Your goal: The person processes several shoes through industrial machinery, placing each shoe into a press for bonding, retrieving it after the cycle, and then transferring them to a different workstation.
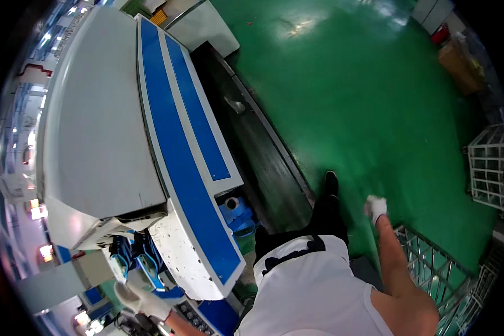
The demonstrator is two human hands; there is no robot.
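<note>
My left hand (143, 301), in a white glove, is at the lower left beside the end of a large white-and-blue machine (103, 129). Its fingers look extended and apart, with nothing visible in them. Just above it, two dark pieces with bright blue edges (145, 260) sit in the machine's opening; their kind is unclear. My right hand (376, 208), also in a white glove, hangs out to the right over the green floor (341, 101). Its fingers are curled in, and I see nothing in them.
A dark low channel (257, 145) runs along the machine's right side, with a blue motor-like unit (238, 215) near my legs. Metal wire racks (431, 260) stand at my lower right. Another wire cage (487, 165) and a cardboard box (459, 67) line the far right.
</note>
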